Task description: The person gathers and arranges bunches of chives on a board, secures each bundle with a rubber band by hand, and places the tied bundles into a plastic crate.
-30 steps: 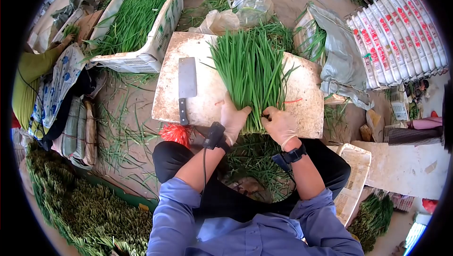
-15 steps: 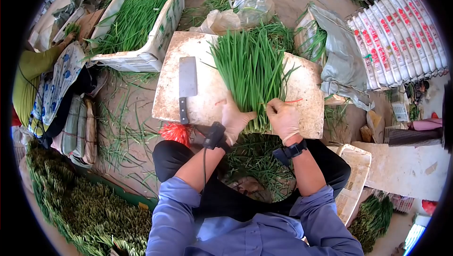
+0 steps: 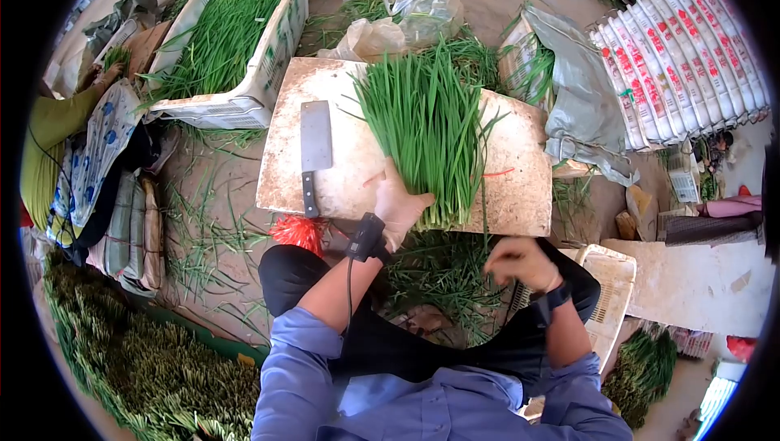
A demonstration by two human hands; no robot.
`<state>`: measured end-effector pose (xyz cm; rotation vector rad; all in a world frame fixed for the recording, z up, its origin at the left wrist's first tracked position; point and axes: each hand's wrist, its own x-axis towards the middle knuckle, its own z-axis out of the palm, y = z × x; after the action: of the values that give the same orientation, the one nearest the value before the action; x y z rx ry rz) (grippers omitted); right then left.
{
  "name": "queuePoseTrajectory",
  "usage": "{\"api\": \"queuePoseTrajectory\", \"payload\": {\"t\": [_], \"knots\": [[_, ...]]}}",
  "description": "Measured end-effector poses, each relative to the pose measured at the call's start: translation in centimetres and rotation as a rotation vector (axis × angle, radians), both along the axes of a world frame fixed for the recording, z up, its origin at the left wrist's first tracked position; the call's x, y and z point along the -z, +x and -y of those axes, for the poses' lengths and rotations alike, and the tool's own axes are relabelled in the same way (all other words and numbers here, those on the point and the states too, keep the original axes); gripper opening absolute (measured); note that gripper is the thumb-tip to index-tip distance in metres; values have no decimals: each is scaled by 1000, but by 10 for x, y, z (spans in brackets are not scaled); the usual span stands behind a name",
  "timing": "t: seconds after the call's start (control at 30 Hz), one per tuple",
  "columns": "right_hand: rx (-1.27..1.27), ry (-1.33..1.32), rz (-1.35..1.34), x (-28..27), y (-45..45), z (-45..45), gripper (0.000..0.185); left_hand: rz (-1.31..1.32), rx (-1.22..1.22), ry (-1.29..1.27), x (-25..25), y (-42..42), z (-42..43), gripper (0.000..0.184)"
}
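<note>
A bundle of garlic chives [image 3: 426, 128] lies on a worn white board, leaves pointing away from me and cut ends near the front edge. My left hand [image 3: 398, 204], in a thin glove, grips the bundle's lower left side, its thumb across the stalks. Off the board, above my right knee, my right hand [image 3: 520, 264] is blurred with curled fingers; whether it holds anything cannot be made out. Left of the bundle rests a cleaver [image 3: 315, 144] with a black handle. Thin red ties [image 3: 499, 173] lie on the board [image 3: 280, 128].
A white crate [image 3: 262, 87] of chives stands at the far left, near a co-worker's sleeve [image 3: 69, 120]. Red string [image 3: 297, 233] sits by my left knee. Bundled chives [image 3: 154, 360] fill the lower left. A yellowish basket [image 3: 615, 278] stands to my right.
My right hand has left the lower right side of the bundle and moved down and right, past the board's edge. My left hand stays on the chives.
</note>
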<state>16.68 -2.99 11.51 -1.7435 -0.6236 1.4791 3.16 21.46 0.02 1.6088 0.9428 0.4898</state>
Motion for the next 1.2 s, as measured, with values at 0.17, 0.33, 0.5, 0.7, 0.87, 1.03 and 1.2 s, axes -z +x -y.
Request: {"api": "queuePoseTrajectory", "payload": {"t": [0.17,0.33,0.5,0.7,0.87,1.03,1.2], "knots": [[-1282,-602,636,132,-33,98,33,-123,74,107,2,3,-2,102],[-584,-282,911,109,-18,74,30,-133,64,78,3,2,-1,105],[40,172,763,48,-14,-31,34,-94,23,105,1,7,5,101],[-150,-75,1180,61,-27,-93,31,73,-128,-1,20,14,7,77],[-16,89,954,70,-14,-86,24,77,-151,46,44,18,0,70],[391,297,556,42,-3,-34,11,-17,-141,2,23,20,2,75],[-56,-130,1046,117,9,78,23,-114,-175,251,23,29,11,80]]}}
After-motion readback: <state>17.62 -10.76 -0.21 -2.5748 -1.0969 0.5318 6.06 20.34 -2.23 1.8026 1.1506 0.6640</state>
